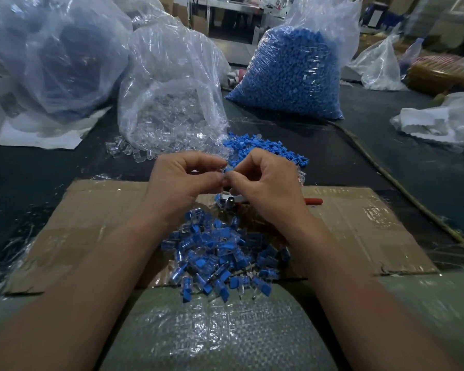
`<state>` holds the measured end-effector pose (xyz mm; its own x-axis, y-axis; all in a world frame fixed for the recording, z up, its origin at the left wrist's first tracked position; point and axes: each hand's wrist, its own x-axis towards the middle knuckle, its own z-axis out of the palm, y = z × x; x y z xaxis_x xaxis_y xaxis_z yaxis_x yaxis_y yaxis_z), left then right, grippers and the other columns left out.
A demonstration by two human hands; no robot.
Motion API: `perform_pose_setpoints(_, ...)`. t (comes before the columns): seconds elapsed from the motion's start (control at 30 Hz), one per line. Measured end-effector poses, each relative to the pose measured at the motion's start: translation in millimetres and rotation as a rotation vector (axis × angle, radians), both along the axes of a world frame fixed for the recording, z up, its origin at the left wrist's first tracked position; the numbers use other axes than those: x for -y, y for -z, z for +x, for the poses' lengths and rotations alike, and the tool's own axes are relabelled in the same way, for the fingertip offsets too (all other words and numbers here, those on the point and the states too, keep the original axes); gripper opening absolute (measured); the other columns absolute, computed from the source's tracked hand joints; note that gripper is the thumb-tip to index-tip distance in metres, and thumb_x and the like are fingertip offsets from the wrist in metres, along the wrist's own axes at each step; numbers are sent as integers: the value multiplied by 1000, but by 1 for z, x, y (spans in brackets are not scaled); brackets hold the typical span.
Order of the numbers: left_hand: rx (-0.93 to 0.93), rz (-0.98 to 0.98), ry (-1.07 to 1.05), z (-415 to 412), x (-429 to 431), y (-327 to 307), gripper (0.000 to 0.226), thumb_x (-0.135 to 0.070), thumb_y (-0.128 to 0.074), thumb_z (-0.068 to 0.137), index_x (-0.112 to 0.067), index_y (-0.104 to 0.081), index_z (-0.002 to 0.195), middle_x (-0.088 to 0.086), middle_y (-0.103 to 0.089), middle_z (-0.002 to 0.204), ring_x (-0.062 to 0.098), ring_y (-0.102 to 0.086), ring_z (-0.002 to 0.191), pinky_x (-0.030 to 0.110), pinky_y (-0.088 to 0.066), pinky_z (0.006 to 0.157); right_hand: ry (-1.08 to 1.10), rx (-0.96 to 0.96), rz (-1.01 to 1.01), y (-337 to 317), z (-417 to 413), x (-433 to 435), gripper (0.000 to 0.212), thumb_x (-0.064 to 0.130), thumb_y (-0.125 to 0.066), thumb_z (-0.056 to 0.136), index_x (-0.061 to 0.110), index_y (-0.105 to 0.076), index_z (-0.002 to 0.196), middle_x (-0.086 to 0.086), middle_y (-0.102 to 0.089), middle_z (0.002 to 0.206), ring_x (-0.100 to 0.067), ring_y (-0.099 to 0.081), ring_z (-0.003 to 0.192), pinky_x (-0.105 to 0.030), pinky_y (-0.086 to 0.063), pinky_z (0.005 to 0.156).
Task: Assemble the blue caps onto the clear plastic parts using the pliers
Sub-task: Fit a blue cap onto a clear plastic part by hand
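One blue cap (228, 170) pinched between left hand (182, 180) and right hand (265, 183) — over cardboard edge (113, 182).

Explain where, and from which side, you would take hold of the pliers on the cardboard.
Probably the red handle, from the right: it sticks out free across the cardboard, while the pliers' metal head lies partly under the right hand.

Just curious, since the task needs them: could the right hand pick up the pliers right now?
Probably, once freed: the right hand is pinching a small part with the left hand; the pliers lie on the cardboard just beneath it.
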<state>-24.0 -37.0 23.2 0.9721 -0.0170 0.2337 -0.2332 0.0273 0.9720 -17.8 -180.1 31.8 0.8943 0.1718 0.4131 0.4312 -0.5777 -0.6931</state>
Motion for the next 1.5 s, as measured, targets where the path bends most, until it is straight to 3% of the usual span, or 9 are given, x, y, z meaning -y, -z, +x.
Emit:
perform_pose_setpoints(0.1,-51,-68,47,-1,-2,-1,16,-2,-66,66,-11,-67,79,0,-70,65,10,-67,63,17,-53,60,-83,-32,61,-1,2,3,15,20,-70,80,21,-59,90,14,-58,85,3,-56,78,-9,-47,68)
perform_pose_setpoints(0.2,-108,-139,87,-1,-4,-3,19,-8,-65,60,-7,-64,79,0,-69,65,11,-67,64,18,-53,59,-210,-126,116,-2,2,5,35,19,-68,81,19,-60,115,16,-58,102,0,-59,95,-13,-49,83)
perform_pose_setpoints(0.4,-143,-242,141,-1,-5,-4,11,-4,-65,59,-12,-65,67,1,-68,66,13,-67,64,19,-53,56,-266,-92,285,-2,0,2,24,8,-70,76,18,-66,97,11,-65,88,-3,-65,85,-18,-53,77)
perform_pose_setpoints(0.57,-137,-163,136,-1,-5,-4,14,-8,-67,60,-7,-62,73,2,-68,61,13,-66,58,18,-52,52,-288,-59,257,-1,0,3,24,6,-70,76,27,-61,85,10,-65,82,-2,-66,77,-16,-52,72)
perform_pose_setpoints(0.77,-190,-171,120,-1,-5,-6,16,-9,-64,56,-5,-61,70,4,-66,57,13,-64,50,18,-50,46,-341,-5,215,1,1,5,34,-1,-71,73,21,-63,98,14,-63,88,1,-64,83,-15,-50,78)
perform_pose_setpoints(1.2,-221,-237,179,0,-8,-6,9,-7,-64,55,-11,-72,58,11,-68,60,19,-66,54,19,-51,47,-286,68,189,0,0,9,27,2,-72,71,18,-62,91,17,-61,78,8,-61,73,-9,-49,69)
perform_pose_setpoints(1.5,-245,-186,209,0,-8,-5,15,-6,-67,57,-4,-62,72,9,-68,62,17,-67,57,20,-52,48,-274,118,88,3,2,11,22,0,-72,73,1,-68,95,4,-64,84,-2,-62,79,-14,-51,73)
